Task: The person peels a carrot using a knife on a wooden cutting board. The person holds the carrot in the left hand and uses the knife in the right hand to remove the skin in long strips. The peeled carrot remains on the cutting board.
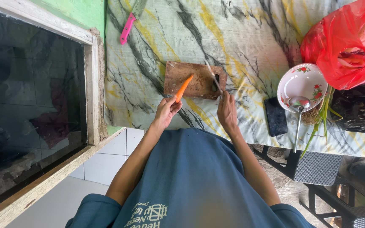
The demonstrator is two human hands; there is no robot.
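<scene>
Marbled tabletop (241, 38), carrot (183, 88) in left fingers (172, 106)

The carrot (183, 88) is bright orange, slim and tapered, and looks smooth. It stands tilted, thick end pinched in the left hand (165, 112), pointed tip rising up and away over the near edge of the board. The knife (213, 77) is thin and pale-bladed; its handle sits in the right hand (227, 111), blade slanting away from the grip, just beside the carrot.

Worn, rough wooden cutting board (193, 79); marbled, smooth tabletop (241, 38); glossy red plastic bag (347, 46); shiny metal ladle (298, 110); glazed ceramic bowl (307, 78).
</scene>
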